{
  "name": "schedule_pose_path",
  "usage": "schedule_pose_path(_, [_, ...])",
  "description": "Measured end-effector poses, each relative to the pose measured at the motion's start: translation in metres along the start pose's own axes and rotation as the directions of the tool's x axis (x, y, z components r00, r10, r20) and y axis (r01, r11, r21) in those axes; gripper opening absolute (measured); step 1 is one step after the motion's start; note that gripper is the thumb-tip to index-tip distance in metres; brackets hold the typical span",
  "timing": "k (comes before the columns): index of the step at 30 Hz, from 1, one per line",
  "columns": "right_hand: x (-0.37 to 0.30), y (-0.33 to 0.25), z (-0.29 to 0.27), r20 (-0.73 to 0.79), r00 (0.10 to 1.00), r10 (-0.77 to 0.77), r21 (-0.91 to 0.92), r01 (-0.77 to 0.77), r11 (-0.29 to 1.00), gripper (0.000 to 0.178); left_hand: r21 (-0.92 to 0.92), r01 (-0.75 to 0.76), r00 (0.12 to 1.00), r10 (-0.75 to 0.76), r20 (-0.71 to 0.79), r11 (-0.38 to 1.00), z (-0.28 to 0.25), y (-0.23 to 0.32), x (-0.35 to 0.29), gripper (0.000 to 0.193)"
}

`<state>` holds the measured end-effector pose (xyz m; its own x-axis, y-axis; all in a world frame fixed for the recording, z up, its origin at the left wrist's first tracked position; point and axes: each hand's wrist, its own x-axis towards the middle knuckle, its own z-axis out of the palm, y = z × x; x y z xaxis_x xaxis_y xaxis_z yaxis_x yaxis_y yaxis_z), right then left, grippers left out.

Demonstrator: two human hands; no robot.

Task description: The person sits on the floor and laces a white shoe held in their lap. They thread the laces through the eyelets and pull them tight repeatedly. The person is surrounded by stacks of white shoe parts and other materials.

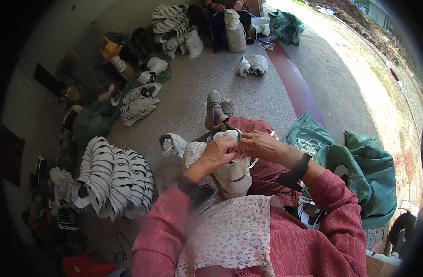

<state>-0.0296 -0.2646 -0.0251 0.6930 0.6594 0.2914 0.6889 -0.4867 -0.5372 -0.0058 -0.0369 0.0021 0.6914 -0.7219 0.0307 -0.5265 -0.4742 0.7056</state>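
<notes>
A white shoe lies toe toward me on my lap, over a floral apron. My left hand grips the shoe's upper near the lace holes. My right hand pinches a white lace at the shoe's tongue, fingers closed on it. Both hands touch each other above the shoe. Each wrist wears a dark band, and my sleeves are pink.
Stacks of white shoe uppers stand on the floor at my left, with more stacks farther off and another at the back. A green sack holding white laces sits at my right. Another seated person works at the back.
</notes>
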Motion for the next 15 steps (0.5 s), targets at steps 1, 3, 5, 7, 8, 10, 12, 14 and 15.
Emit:
schedule_pose_path(1, [0.001, 0.000, 0.000, -0.001, 1.000, -0.014, -0.012, 0.014, 1.000, 0.027, 0.028, -0.007, 1.000, 0.007, -0.007, 1.000, 0.001, -0.002, 0.000, 0.012])
schedule_pose_path(3, [0.003, -0.002, -0.001, 0.015, 1.000, -0.011, -0.055, 0.012, 0.998, 0.026, 0.005, -0.084, 0.992, 0.084, -0.097, 0.996, 0.004, -0.006, -0.004, 0.011])
schedule_pose_path(5, [0.005, -0.004, -0.001, 0.050, 0.998, 0.026, -0.121, -0.020, 0.992, 0.024, -0.027, -0.098, 0.975, 0.091, -0.204, 0.995, 0.002, -0.011, -0.009, 0.010])
schedule_pose_path(7, [0.005, -0.002, -0.001, 0.057, 0.998, 0.032, -0.132, -0.024, 0.991, 0.023, -0.081, -0.052, 0.948, 0.023, -0.318, 0.995, -0.018, -0.013, -0.022, 0.009])
schedule_pose_path(8, [0.005, -0.002, -0.001, 0.061, 0.998, 0.035, -0.137, -0.026, 0.990, 0.023, 0.133, -0.043, 0.888, 0.099, -0.449, 0.990, -0.039, -0.024, -0.028, 0.008])
schedule_pose_path(10, [0.004, -0.002, -0.003, 0.074, 0.996, 0.059, -0.143, -0.048, 0.989, 0.022, 0.374, 0.137, 0.739, 0.157, -0.655, 0.917, -0.092, -0.065, -0.049, 0.008])
schedule_pose_path(12, [0.011, -0.006, -0.002, 0.083, 0.995, 0.055, -0.138, -0.043, 0.989, 0.020, 0.315, 0.321, 0.493, 0.127, -0.861, 0.893, -0.161, -0.141, -0.102, 0.011])
schedule_pose_path(14, [0.011, -0.004, 0.000, 0.096, 0.992, 0.088, -0.144, -0.073, 0.987, 0.018, 0.334, 0.647, 0.280, 0.194, -0.940, 0.686, -0.216, -0.176, -0.150, 0.006])
schedule_pose_path(15, [0.012, -0.003, 0.001, 0.096, 0.991, 0.095, -0.133, -0.082, 0.988, 0.017, 0.356, 0.682, 0.151, 0.353, -0.923, 0.638, -0.234, -0.188, -0.172, 0.005])
